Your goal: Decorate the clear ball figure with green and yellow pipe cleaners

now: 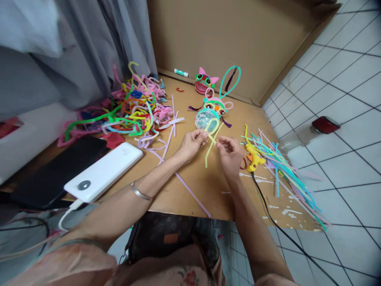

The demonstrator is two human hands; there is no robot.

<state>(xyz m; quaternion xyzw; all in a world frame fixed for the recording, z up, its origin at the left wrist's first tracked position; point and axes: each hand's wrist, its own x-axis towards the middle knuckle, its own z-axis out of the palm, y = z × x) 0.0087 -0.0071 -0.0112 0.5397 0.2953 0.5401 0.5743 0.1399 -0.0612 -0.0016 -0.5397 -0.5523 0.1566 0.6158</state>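
Observation:
My left hand (193, 144) pinches a pale yellow pipe cleaner (214, 120) between thumb and fingertips. It is bent into a rounded loop. My right hand (230, 154) is closed at the fingertips on the crossing end of the same pipe cleaner. A straighter yellow length runs down between my hands; I cannot tell whether it is a separate piece. Just beyond my fingers lies a clear round ball (205, 117) with a pale green pattern. It touches a colourful animal-face ornament (216, 106) with looped pink ears, dark tassels and a tall green loop (238, 81).
A tangled heap of pipe cleaners (133, 105) lies at left. Nearer are a white power bank (104, 171) with a cable and a black case (62, 169). At right are a yellow glue gun (254, 158) and straight pipe cleaners (291, 174). Behind stands another face ornament (204, 81).

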